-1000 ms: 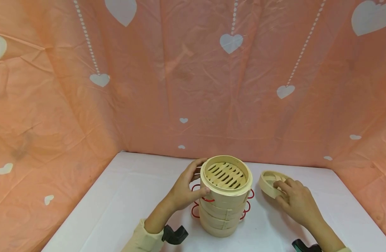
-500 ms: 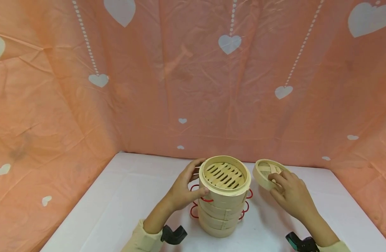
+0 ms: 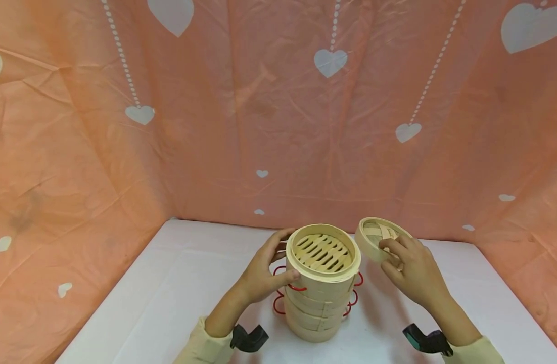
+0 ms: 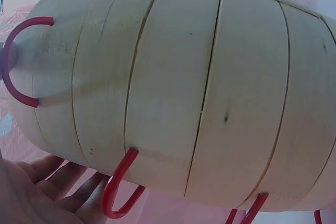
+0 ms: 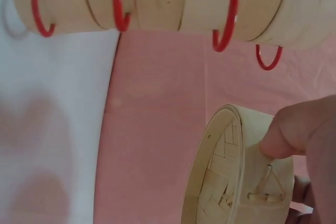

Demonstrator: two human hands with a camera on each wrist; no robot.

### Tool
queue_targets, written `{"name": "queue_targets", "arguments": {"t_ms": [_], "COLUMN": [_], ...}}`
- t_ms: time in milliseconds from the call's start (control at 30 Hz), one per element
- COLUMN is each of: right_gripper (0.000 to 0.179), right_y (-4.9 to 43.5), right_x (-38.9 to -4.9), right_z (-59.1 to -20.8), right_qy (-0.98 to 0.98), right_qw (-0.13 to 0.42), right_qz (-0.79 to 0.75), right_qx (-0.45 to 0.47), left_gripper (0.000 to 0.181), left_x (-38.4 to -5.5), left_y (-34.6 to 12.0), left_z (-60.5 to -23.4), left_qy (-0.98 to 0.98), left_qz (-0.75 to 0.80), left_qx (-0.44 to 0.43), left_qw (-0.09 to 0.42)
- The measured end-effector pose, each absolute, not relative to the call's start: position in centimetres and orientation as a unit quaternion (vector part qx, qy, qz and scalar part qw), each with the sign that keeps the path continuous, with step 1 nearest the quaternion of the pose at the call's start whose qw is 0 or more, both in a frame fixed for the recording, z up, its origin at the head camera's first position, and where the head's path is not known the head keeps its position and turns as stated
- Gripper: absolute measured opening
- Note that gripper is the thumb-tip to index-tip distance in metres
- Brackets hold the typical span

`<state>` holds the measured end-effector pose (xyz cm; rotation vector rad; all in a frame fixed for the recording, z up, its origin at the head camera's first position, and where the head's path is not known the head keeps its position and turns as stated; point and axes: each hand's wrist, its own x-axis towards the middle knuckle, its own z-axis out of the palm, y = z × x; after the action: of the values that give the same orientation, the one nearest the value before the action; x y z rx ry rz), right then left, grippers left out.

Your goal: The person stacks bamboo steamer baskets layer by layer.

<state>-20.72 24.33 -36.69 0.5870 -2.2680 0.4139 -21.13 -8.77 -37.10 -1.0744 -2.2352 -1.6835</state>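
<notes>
A stack of round bamboo steamer baskets with red loop handles stands upright on the table, its slatted top tier uncovered. My left hand grips the stack's upper left side, thumb in front and fingers behind. In the left wrist view the fingers curl at the edge of the stack wall. To the right of the rim, my right hand holds a tilted bamboo steamer lid by its edge, woven inside showing. The right wrist view shows this lid apart from the stack, pinched by thumb and fingers.
The stack stands on a white table. Behind and beside it hangs a peach cloth printed with pale hearts. Black wrist mounts sit at both wrists, near the sleeves.
My right hand has lifted the lid and carried it left and away from me, nearer to the stack's top rim. The left hand and the stack stay in place.
</notes>
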Motion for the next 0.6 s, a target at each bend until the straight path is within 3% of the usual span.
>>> {"name": "queue_targets", "arguments": {"t_ms": [600], "right_gripper": [0.024], "right_y": [23.5], "right_x": [-20.8], "right_z": [-34.3], "right_qy": [-0.866], "right_qw": [0.394], "right_qz": [0.184], "right_qx": [0.246], "left_gripper": [0.08], "left_x": [-20.9], "left_y": [-8.5], "left_z": [-37.1], "left_qy": [-0.743], "left_qz": [-0.561], "left_qx": [-0.359], "left_qw": [0.07]}}
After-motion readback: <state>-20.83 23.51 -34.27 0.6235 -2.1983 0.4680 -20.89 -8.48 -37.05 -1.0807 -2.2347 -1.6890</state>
